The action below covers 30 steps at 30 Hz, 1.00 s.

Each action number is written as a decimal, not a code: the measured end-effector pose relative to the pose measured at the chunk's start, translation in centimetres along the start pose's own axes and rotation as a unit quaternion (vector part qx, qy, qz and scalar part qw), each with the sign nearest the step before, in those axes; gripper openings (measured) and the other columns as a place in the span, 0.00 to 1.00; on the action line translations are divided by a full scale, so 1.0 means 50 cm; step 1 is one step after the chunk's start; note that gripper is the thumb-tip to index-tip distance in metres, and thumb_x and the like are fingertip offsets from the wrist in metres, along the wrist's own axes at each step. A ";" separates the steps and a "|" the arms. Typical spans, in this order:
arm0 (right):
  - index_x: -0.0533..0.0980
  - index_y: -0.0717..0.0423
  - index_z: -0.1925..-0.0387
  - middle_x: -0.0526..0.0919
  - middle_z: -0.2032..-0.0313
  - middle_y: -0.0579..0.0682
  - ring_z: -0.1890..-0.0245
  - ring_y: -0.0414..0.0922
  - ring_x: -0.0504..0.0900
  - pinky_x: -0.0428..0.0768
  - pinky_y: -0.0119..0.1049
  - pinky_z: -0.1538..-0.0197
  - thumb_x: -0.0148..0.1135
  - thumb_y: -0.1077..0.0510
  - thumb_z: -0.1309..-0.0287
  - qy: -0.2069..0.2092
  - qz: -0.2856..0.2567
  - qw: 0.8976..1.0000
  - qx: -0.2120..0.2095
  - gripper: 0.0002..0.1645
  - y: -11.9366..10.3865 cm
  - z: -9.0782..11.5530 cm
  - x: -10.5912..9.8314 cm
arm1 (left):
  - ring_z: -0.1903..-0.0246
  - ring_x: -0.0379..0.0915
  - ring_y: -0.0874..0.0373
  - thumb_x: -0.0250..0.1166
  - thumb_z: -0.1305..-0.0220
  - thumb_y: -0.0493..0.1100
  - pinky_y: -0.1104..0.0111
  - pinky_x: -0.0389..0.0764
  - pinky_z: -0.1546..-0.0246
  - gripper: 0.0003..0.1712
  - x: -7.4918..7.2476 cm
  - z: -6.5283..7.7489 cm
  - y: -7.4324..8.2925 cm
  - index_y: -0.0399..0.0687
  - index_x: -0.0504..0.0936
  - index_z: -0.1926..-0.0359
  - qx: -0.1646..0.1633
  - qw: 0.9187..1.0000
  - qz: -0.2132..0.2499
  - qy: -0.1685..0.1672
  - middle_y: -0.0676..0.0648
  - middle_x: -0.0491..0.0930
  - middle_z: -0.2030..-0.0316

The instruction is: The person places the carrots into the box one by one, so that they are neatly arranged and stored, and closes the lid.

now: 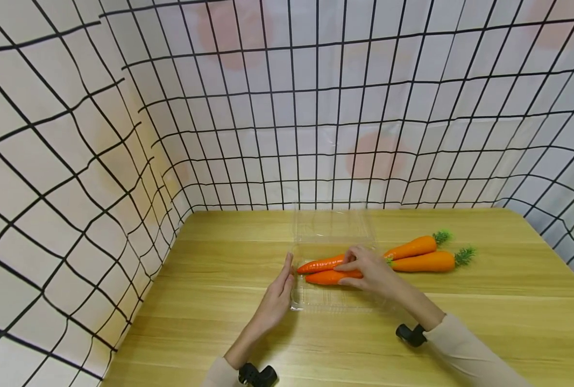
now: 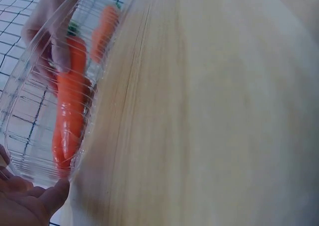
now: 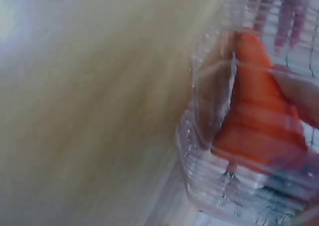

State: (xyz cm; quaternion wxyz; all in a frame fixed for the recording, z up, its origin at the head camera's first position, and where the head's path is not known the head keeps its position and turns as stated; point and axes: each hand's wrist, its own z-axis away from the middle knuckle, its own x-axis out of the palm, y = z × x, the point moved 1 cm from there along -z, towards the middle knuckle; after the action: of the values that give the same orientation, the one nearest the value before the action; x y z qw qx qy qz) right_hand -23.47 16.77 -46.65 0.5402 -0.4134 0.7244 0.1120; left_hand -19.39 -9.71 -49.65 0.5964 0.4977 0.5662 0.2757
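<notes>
A clear plastic clamshell box [image 1: 318,302] lies on the wooden table with its lid [image 1: 332,221] folded back. Inside it, two carrots lie side by side, a front carrot [image 1: 325,278] and a back carrot [image 1: 318,265], tips pointing left. My right hand [image 1: 373,273] reaches in from the right and pinches the front carrot near its thick end. Fairly straight fingers of my left hand [image 1: 274,302] rest against the box's left wall. The left wrist view shows carrots [image 2: 72,111] through the ribbed plastic; the right wrist view shows an orange carrot [image 3: 259,106], blurred.
Two more carrots with green tops, an upper carrot [image 1: 415,247] and a lower carrot [image 1: 427,262], lie on the table [image 1: 209,301] right of the box. White walls with a black grid [image 1: 267,123] stand behind and beside the table.
</notes>
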 end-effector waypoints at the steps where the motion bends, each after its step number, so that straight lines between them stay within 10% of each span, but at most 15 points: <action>1: 0.90 0.54 0.56 0.79 0.62 0.47 0.62 0.41 0.73 0.74 0.30 0.63 0.79 0.54 0.47 -0.004 0.003 1.000 -0.002 0.16 -0.001 -0.001 0.002 | 0.20 0.50 0.45 0.41 0.15 0.38 0.50 0.52 0.20 0.33 0.000 0.000 0.000 0.43 0.44 0.17 0.001 1.000 0.000 0.000 0.44 0.45 0.17; 30: 0.90 0.51 0.51 0.75 0.62 0.44 0.63 0.38 0.67 0.68 0.28 0.62 0.77 0.47 0.43 -0.031 0.004 0.998 0.050 0.20 -0.026 -0.020 0.032 | 0.21 0.52 0.40 0.41 0.16 0.36 0.46 0.55 0.22 0.33 0.001 -0.001 0.001 0.40 0.44 0.17 0.014 1.000 -0.004 0.003 0.38 0.47 0.18</action>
State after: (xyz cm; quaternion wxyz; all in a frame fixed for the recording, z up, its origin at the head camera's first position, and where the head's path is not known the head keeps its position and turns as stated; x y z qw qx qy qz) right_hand -23.33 14.58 -47.32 0.5817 -0.3796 0.7137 0.0904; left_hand -19.40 -9.65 -49.62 0.5889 0.5029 0.5735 0.2672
